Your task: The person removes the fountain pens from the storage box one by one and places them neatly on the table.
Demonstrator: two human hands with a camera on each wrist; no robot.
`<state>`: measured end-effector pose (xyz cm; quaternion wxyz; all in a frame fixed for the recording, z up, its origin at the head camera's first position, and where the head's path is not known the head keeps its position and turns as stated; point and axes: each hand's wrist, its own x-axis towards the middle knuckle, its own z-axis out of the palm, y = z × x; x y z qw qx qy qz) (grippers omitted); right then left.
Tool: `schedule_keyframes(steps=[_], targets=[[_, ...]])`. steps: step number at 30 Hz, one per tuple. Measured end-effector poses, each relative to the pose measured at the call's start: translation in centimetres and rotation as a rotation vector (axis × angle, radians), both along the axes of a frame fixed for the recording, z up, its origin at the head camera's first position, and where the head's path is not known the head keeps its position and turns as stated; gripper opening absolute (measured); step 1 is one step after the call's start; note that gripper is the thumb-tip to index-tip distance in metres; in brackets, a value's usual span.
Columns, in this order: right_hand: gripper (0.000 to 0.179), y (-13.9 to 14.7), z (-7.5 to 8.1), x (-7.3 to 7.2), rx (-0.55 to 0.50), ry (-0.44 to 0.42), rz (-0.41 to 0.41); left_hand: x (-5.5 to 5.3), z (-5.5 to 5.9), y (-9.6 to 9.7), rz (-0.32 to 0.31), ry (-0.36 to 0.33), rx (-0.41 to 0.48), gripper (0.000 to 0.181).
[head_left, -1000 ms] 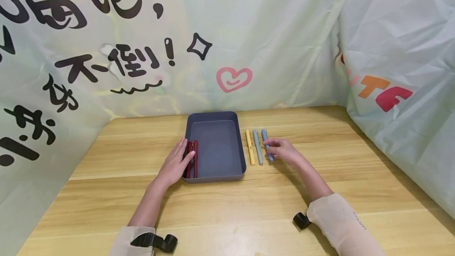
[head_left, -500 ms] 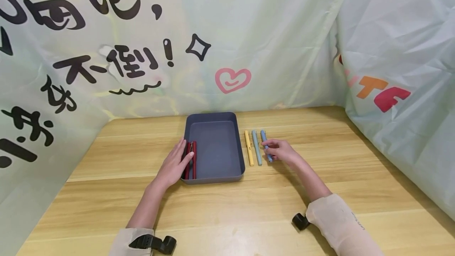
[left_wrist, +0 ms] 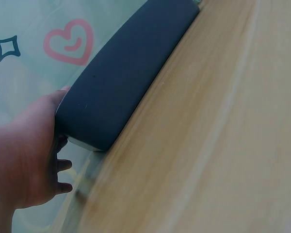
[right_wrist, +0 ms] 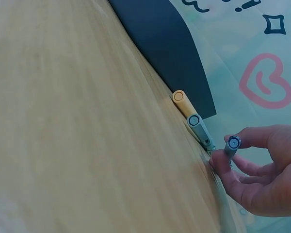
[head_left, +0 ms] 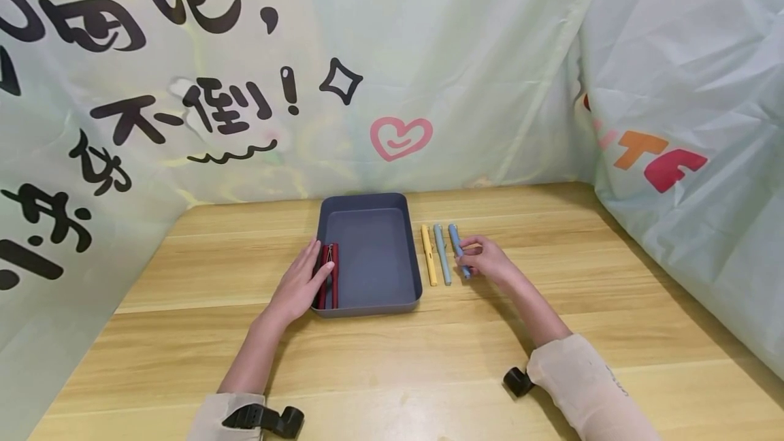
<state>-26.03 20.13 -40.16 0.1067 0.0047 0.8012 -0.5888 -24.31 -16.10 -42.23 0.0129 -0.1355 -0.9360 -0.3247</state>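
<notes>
In the head view my left hand holds the left wall of a dark blue-grey tray, fingers along the outside and thumb over the rim. Dark red pens lie inside along that wall, partly under the thumb. To the right of the tray my right hand pinches a blue pen between thumb and fingers. Its end faces the right wrist camera, a little apart from the other pens. Beside it lie a light blue pen and a yellow pen, roughly parallel.
The wooden table carries the tray and pens. A printed cloth hangs behind and at both sides, meeting the tabletop just beyond the tray. Black wrist cameras are strapped over both sleeves.
My right hand's fingers have shifted slightly on the blue pen, the upper ones moving a little to the right. My left hand, the tray and the other pens stay put.
</notes>
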Motion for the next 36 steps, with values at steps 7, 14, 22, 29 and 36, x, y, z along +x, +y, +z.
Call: schedule_keyframes(steps=[7, 14, 22, 29, 36], targets=[[0.04, -0.16, 0.15, 0.08, 0.044, 0.014, -0.024, 0.1, 0.17, -0.06, -0.007, -0.002, 0.001, 0.065], [0.039, -0.04, -0.35, -0.09, 0.059, 0.019, -0.034, 0.16, 0.15, -0.06, -0.01, 0.001, 0.004, 0.065], [0.04, -0.09, -0.37, -0.01, 0.096, 0.013, -0.056, 0.09, -0.02, -0.03, -0.009, 0.007, 0.007, 0.065], [0.039, -0.21, -0.37, 0.14, 0.194, 0.033, -0.073, 0.07, 0.09, -0.05, -0.008, -0.005, 0.0, 0.065], [0.036, -0.39, -0.47, 0.21, 0.245, 0.063, -0.078, 0.05, 0.14, -0.04, -0.006, -0.003, 0.002, 0.066]])
